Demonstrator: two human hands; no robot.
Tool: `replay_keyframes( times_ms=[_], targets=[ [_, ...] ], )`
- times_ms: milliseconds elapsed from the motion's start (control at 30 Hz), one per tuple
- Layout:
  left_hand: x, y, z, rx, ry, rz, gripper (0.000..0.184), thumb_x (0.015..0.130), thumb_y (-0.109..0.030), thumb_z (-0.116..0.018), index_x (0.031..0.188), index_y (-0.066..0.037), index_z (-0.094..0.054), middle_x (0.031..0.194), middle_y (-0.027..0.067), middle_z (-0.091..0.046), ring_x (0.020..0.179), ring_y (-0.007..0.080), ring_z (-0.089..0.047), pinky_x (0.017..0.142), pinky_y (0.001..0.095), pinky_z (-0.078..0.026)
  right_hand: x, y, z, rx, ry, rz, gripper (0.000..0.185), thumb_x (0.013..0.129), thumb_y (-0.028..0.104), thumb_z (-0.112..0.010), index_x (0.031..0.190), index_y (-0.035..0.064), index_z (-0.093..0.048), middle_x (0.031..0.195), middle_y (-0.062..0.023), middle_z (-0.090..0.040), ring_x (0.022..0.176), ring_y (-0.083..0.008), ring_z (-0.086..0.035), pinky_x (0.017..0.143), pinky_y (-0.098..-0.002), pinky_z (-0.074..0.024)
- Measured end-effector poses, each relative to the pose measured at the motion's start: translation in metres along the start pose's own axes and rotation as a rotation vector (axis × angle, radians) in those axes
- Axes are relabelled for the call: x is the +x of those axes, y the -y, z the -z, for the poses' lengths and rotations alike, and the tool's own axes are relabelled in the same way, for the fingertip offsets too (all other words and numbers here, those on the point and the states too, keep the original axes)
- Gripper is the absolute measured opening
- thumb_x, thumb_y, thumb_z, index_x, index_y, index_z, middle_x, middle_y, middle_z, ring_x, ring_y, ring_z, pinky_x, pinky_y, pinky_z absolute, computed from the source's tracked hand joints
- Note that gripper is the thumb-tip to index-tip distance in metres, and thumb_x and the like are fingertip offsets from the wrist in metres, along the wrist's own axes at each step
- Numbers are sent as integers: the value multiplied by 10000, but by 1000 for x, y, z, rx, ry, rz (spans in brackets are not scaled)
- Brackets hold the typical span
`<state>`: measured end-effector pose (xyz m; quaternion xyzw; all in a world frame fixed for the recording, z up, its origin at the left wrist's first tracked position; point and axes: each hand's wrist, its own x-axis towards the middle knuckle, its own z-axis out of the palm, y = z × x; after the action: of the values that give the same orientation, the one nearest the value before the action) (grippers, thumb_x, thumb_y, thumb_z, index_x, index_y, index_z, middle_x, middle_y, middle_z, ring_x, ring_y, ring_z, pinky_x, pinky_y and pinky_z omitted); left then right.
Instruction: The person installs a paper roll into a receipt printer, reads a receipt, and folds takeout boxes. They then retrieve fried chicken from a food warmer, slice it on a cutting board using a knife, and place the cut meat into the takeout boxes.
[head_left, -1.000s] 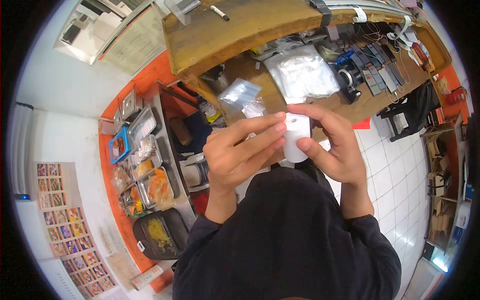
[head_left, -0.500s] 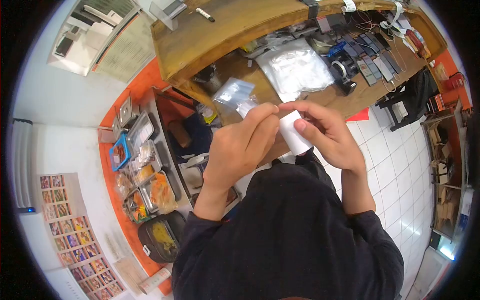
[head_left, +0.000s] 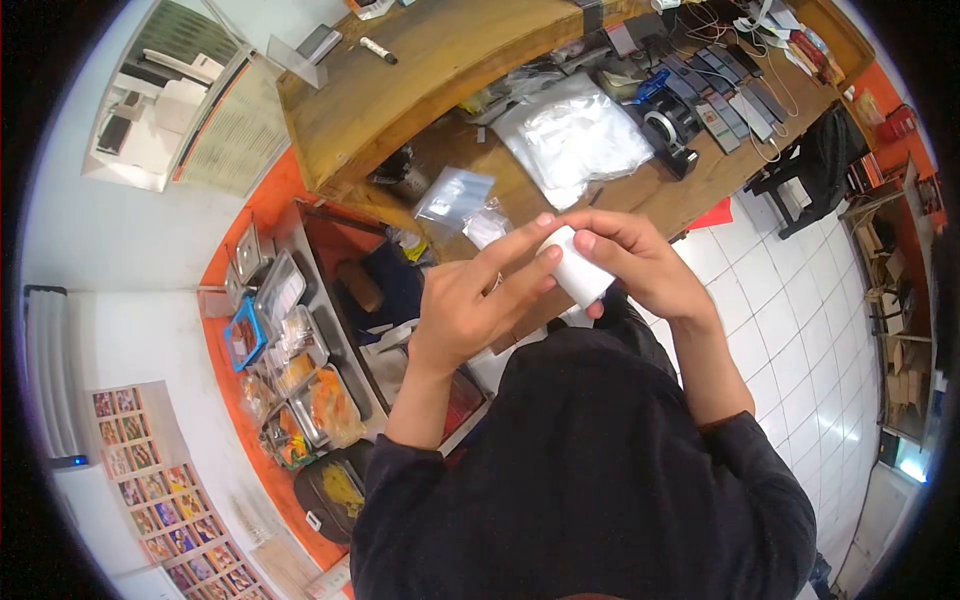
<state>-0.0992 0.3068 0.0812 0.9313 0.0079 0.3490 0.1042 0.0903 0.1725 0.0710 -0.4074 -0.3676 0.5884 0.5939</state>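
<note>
A white paper roll (head_left: 577, 270) is held in front of my chest, tilted, with its top end toward the counter. My right hand (head_left: 645, 262) grips it from the right, thumb on its side and index finger over its top. My left hand (head_left: 472, 302) is at the roll's upper left, fingers apart, with fingertips at the top edge. Whether the left fingers pinch any paper is too small to tell. Beyond the hands, clear plastic packets (head_left: 455, 197) and a stack of clear plastic bags (head_left: 575, 140) lie on the wooden counter (head_left: 500, 160).
A black tape dispenser (head_left: 670, 140) and several phones with cables (head_left: 720, 110) are on the counter's right part. A marker (head_left: 378, 50) lies on the raised shelf (head_left: 400, 100). Metal trays with food (head_left: 325, 400) stand at the left. A black chair (head_left: 810, 170) is at the right.
The view has turned, so the counter and trays appear shifted. The roll has tilted from nearly upright. My left fingers closed together near its top, then spread apart again.
</note>
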Motion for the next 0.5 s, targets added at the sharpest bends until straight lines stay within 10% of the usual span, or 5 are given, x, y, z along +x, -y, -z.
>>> replay_keyframes(
  times_ms=[367,500],
  targets=[
    [-2,2,-17,-155,-135,291,171,860,-39,-722,1026,-30,-682,1037,90,-685,810,246,-706,637,322,-557,12,-10,1,117,51,38,661,864,-47,-719,1455,-33,-424,1341,-107,-528,990,-140,-659,817,-289,-613],
    [1,-1,-12,-185,-135,309,202,868,0,-706,1067,-26,-683,1109,119,-675,833,244,-680,701,325,-541,16,-10,5,154,64,89,626,889,6,-734,1444,1,-445,1235,-87,-611,994,-133,-647,841,-285,-563]
  ],
)
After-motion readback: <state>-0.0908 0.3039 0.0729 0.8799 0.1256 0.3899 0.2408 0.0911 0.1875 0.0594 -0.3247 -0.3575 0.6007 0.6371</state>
